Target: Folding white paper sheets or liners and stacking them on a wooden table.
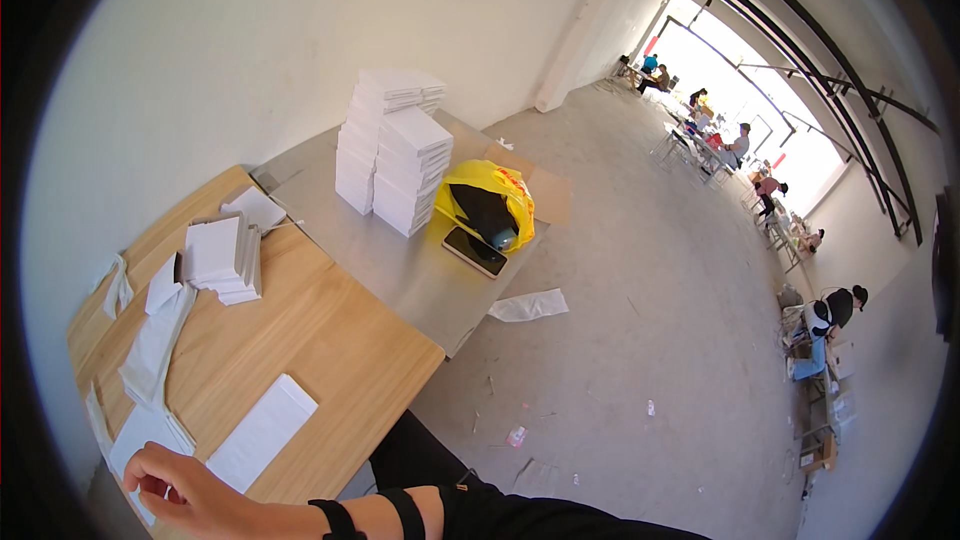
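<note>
Loosely curled, the right hand [190, 497] is over the near left corner of the wooden table [345, 335], fingers bent toward the thumb; whether their tips meet or pinch anything, I cannot tell. A flat white paper sleeve [263, 432] lies just beside it, slanting away toward the corner where this table meets the metal table [385, 270]. On the hand's other side, white sheets [140, 432] lie along the left edge, partly hidden by the fingers, so contact is unclear. A long, crumpled paper strip [157, 345] runs from those sheets up to a small pile of white pieces [222, 252] near the far corner by the wall [250, 40]. Two black bands [408, 515] circle the forearm below a black sleeve [520, 515].

Against the wooden edge stands the metal table, carrying tall white stacks [395, 155] near its wall side. Toward its outer edge sits a yellow bag [517, 205] with something dark in its mouth, and a phone [475, 252] lies just beside it. Below that edge, a white sheet [530, 306] rests on the grey floor [620, 340] among small scraps. Farther down the long room, people [738, 145] sit or bend at other tables beside a bright opening [765, 90], under dark overhead bars [800, 15].
</note>
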### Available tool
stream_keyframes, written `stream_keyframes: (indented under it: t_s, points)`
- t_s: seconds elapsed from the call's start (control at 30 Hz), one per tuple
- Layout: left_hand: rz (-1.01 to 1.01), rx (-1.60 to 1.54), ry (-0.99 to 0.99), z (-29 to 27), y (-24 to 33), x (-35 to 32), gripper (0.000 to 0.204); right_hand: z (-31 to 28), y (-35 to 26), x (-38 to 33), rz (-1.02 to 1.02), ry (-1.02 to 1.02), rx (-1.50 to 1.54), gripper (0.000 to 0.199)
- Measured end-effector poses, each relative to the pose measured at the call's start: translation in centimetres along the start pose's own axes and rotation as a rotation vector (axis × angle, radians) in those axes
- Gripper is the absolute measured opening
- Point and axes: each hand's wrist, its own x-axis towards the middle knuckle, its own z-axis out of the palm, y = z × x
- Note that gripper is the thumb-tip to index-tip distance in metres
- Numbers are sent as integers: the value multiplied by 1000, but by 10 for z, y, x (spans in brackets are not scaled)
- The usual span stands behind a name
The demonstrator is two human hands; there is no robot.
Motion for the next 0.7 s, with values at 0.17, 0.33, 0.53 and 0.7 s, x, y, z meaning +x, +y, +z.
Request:
stream_keyframes:
  t_s: [0.17, 0.33, 0.53, 0.7]
  points:
    - [2, 50, -70, 2, 21, 22, 29, -28, -62, -16, 7, -65, 71, 6]
    - [98, 127, 101, -7, 49, 22, 38, -66, -116, -70, 273, -448, 392, 8]
    - [339, 178, 246, 6, 52, 20, 31, -66, -148, -105, -457, -465, 391, 2]
    - [295, 145, 395, 4, 44, 10, 32, -56, -148, -80, -329, -641, 385, 6]
